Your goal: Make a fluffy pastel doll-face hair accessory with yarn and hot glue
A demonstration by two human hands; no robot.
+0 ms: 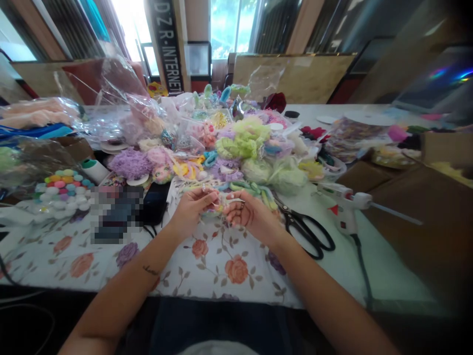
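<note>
Both hands are close together over the flowered tablecloth, in front of a heap of craft supplies. My left hand is closed, thumb and finger pinching the left side of a small pale, multicoloured piece. At its right side is my right hand, fingers curled, with a thin whitish strip between thumb and forefinger. What exactly the small piece is cannot be made out. Green and yellow fuzzy stems lie just beyond the fingers.
Black-handled scissors and a white glue gun with its cable lie to the right, beside a brown cardboard box. On the left are a dark phone-like object, pompoms and plastic bags. Yarn and ribbons pile up behind.
</note>
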